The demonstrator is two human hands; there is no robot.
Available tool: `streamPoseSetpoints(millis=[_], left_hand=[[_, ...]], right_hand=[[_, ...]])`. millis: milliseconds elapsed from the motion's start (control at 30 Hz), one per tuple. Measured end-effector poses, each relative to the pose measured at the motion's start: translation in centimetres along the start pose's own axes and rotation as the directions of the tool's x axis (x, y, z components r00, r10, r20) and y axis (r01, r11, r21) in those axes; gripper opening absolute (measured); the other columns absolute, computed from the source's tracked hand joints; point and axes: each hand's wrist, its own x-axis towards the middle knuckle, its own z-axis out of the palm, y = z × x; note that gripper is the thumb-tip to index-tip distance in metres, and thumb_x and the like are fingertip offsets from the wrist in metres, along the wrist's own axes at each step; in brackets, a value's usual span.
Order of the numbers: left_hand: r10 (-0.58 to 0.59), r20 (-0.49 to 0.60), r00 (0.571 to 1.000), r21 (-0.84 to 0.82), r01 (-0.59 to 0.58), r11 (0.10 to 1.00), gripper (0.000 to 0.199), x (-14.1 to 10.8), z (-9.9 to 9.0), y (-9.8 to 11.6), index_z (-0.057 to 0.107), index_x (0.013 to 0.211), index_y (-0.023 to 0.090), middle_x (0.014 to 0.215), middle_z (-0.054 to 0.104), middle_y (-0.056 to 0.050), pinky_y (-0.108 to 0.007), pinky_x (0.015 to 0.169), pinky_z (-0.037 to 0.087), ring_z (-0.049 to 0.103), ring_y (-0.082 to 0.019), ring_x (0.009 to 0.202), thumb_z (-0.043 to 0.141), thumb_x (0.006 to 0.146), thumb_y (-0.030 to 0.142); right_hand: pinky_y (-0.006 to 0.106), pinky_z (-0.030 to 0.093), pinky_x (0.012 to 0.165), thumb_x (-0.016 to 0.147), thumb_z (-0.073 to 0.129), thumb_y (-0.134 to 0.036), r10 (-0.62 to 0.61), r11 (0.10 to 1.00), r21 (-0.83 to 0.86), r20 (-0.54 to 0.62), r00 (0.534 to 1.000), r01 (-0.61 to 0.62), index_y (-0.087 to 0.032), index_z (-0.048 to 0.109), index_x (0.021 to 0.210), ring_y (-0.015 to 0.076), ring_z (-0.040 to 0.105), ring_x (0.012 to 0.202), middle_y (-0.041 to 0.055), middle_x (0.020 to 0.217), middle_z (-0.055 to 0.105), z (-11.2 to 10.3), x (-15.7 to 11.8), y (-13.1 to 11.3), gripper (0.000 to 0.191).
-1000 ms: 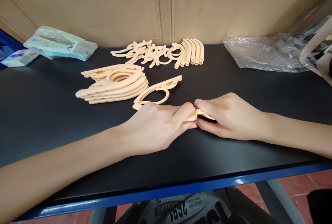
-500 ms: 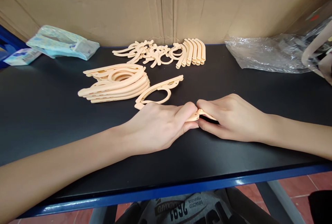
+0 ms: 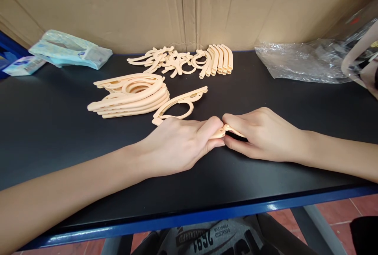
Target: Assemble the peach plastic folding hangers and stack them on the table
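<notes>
My left hand point(image 3: 180, 142) is closed on a cream plastic hanger arm point(image 3: 219, 133); only its holed tip shows between thumb and fingers. Close against it, my right hand point(image 3: 262, 134) pinches a thin cream hanger piece point(image 3: 234, 131) with a rounded end. The two pieces meet at the fingertips; whether they are joined I cannot tell. Just behind my left hand is a folded hanger point(image 3: 180, 99) with a ring, its near end partly covered by the hand. To its left lies a stack of similar folded hangers point(image 3: 132, 99).
Along the back of the black table point(image 3: 118, 192) are loose small cream parts point(image 3: 174, 61) and a row of curved hanger arms point(image 3: 220, 60). A blue tissue pack point(image 3: 71, 50) lies back left, a clear plastic bag point(image 3: 304, 60) back right. Cardboard point(image 3: 118, 6) stands behind.
Both hands keep the same grip and place, with the pieces still touching. The whole view has shifted very slightly; nothing else visibly moved.
</notes>
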Motion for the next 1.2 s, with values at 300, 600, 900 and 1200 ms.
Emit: streamPoseSetpoints(millis=[300, 600, 900, 1200], left_hand=[[-0.007, -0.027, 1.0, -0.014, 0.006, 1.0, 0.031, -0.12, 0.22, -0.03, 0.048, 0.096, 0.018, 0.072, 0.066, 0.003, -0.024, 0.043, 0.026, 0.06, -0.011, 0.054, 0.025, 0.107, 0.035], [0.026, -0.032, 0.999, -0.042, -0.027, 0.999, 0.028, 0.0, 0.19, -0.16, 0.05, 0.088, 0.017, 0.07, 0.062, 0.004, -0.025, 0.045, 0.029, 0.06, -0.011, 0.056, 0.033, 0.105, 0.032], [0.017, 0.009, 1.0, -0.045, -0.016, 0.999, 0.027, 0.08, -0.11, -0.07, 0.05, 0.088, 0.017, 0.071, 0.063, 0.003, -0.025, 0.046, 0.03, 0.061, -0.012, 0.057, 0.035, 0.105, 0.031], [0.01, 0.016, 1.0, -0.076, -0.009, 0.997, 0.025, -0.01, -0.21, -0.13, 0.049, 0.089, 0.018, 0.072, 0.063, 0.003, -0.024, 0.047, 0.031, 0.061, -0.012, 0.058, 0.035, 0.105, 0.032]], right_hand=[[0.026, 0.019, 0.047, 0.098, 0.038, -0.024, 0.001, 1.0, 0.002, 0.022, 1.0, -0.001, -0.02, 0.041, 0.076, 0.0102, 0.041, 0.046, -0.0027, 0.06, 0.054, -0.07, 0.08, -0.02, 0.022], [0.026, 0.019, 0.047, 0.1, 0.037, -0.027, -0.069, 0.998, 0.01, 0.038, 0.997, 0.069, -0.019, 0.043, 0.076, 0.0095, 0.04, 0.046, -0.002, 0.063, 0.056, -0.25, -0.07, 0.37, 0.026], [0.026, 0.02, 0.045, 0.099, 0.04, -0.024, -0.117, 0.993, 0.01, 0.01, 0.993, 0.117, -0.02, 0.041, 0.075, 0.0095, 0.034, 0.046, -0.0044, 0.061, 0.05, -0.16, -0.08, 0.61, 0.025], [0.026, 0.019, 0.046, 0.1, 0.039, -0.024, -0.121, 0.992, 0.038, 0.023, 0.992, 0.12, -0.02, 0.039, 0.074, 0.0097, 0.035, 0.047, -0.0037, 0.061, 0.05, -0.19, -0.03, 0.68, 0.026]])
